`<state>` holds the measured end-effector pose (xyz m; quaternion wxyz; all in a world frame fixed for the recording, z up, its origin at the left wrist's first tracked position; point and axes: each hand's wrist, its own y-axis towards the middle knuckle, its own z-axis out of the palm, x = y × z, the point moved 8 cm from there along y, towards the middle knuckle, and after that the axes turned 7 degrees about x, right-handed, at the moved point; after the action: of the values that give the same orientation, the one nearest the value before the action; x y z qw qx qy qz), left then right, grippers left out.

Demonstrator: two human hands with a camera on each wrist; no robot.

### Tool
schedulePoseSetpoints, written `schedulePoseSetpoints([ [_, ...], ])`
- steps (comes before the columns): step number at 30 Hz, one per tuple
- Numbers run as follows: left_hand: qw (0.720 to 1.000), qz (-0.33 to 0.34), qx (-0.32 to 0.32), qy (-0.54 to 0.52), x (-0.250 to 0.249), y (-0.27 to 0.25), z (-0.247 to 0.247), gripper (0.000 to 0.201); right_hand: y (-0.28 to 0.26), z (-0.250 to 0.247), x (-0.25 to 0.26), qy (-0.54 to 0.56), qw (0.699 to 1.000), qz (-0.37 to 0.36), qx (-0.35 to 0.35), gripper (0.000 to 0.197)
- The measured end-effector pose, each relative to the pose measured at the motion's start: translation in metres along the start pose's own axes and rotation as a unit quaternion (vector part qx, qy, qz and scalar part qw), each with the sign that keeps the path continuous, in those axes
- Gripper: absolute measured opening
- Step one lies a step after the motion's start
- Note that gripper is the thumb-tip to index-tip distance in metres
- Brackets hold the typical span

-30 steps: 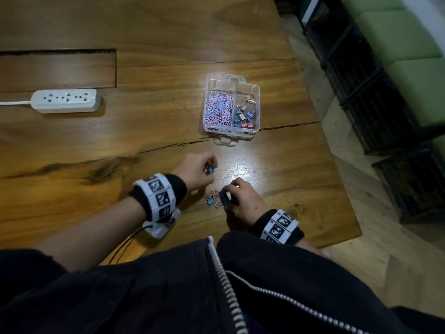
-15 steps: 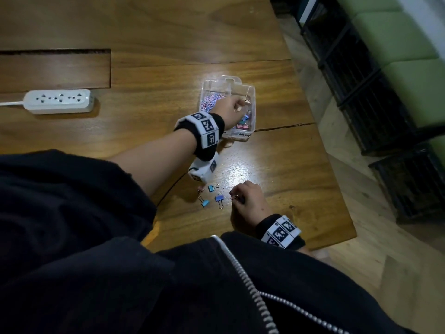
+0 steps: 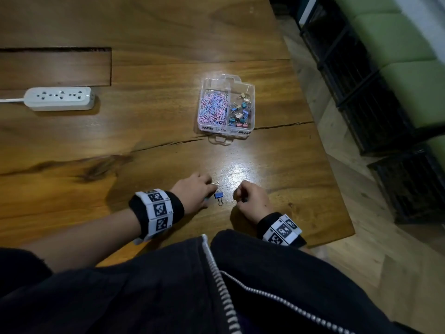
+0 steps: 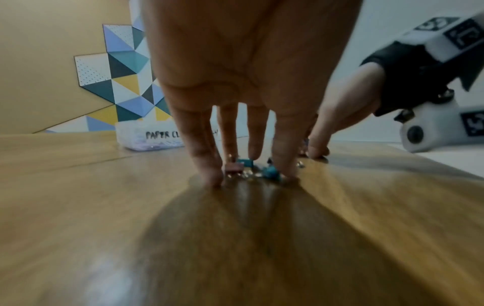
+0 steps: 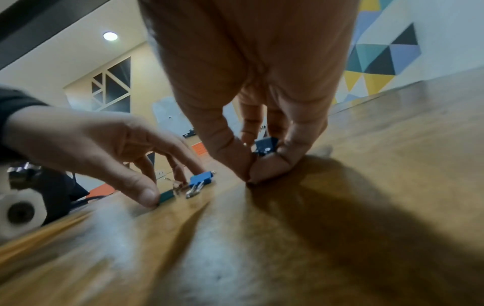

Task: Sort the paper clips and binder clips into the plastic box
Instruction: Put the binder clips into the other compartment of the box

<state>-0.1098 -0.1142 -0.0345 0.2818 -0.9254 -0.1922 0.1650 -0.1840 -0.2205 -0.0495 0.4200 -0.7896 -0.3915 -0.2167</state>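
The clear plastic box (image 3: 250, 92) stands mid-table, with pink and blue paper clips in its left compartment and binder clips in the right. My left hand (image 3: 196, 194) reaches down near the front edge. Its nearly straight fingertips (image 4: 209, 176) rest on the wood around a few small binder clips: a pink one (image 4: 233, 166) and a teal one (image 4: 272, 172) beside the thumb. A blue binder clip (image 3: 218, 195) lies loose between my hands. My right hand (image 3: 250, 198) pinches a dark blue binder clip (image 5: 267, 145) between thumb and fingers, just above the table.
A white power strip (image 3: 60, 98) lies at the far left by a recessed panel. The table's right edge (image 3: 337, 189) drops to a floor with black crates (image 3: 361, 92). A crack runs across the wood in front of the box.
My left hand carried a clip up to the box's right compartment, then came back down to the loose clips. My right hand stayed near the front edge, still pinching its clip.
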Motion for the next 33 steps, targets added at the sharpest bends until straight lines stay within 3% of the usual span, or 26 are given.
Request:
schedulePoseSetpoints([
  [6, 0.996, -0.012, -0.061, -0.064, 0.000, -0.005, 0.000, 0.032, -0.005, -0.010, -0.010, 0.172, 0.984, 0.038, -0.028, 0.029],
  [9, 0.991, -0.020, -0.047, -0.120, 0.006, -0.002, 0.001, 0.026, -0.004, -0.002, -0.008, 0.355, 0.932, 0.073, 0.019, 0.031],
  [11, 0.987, -0.017, -0.030, -0.157, 0.010, 0.000, 0.004, 0.019, -0.001, 0.003, -0.001, 0.415, 0.906, 0.075, 0.038, 0.033],
  [15, 0.988, -0.003, -0.031, -0.153, 0.013, 0.000, 0.003, 0.017, 0.007, 0.011, 0.009, 0.347, 0.933, 0.074, 0.053, 0.031],
  [18, 0.990, 0.001, -0.046, -0.136, 0.013, -0.001, 0.001, 0.019, 0.012, 0.018, 0.015, 0.223, 0.971, 0.055, 0.063, 0.020],
  [22, 0.959, -0.035, -0.104, -0.261, 0.033, -0.005, -0.008, 0.016, 0.010, 0.016, 0.024, 0.024, 1.000, 0.013, 0.014, 0.028],
  [24, 0.920, -0.071, -0.134, -0.361, 0.047, -0.009, -0.012, 0.015, 0.011, 0.016, 0.026, -0.050, 0.999, 0.004, -0.009, 0.034],
  [26, 0.861, -0.107, -0.138, -0.477, 0.058, -0.011, -0.010, 0.010, 0.012, 0.019, 0.026, -0.080, 0.997, 0.001, -0.013, 0.035],
  [28, 0.759, -0.116, -0.113, -0.631, 0.063, -0.010, -0.004, 0.014, 0.012, 0.020, 0.027, -0.091, 0.996, -0.006, -0.010, 0.029],
  [30, 0.635, -0.099, -0.073, -0.763, 0.063, -0.008, 0.000, 0.018, 0.010, 0.019, 0.030, -0.096, 0.995, -0.018, -0.010, 0.021],
  [33, 0.483, -0.071, -0.018, -0.873, 0.061, -0.006, 0.005, 0.019, 0.008, 0.017, 0.030, -0.101, 0.994, -0.035, -0.011, 0.012],
])
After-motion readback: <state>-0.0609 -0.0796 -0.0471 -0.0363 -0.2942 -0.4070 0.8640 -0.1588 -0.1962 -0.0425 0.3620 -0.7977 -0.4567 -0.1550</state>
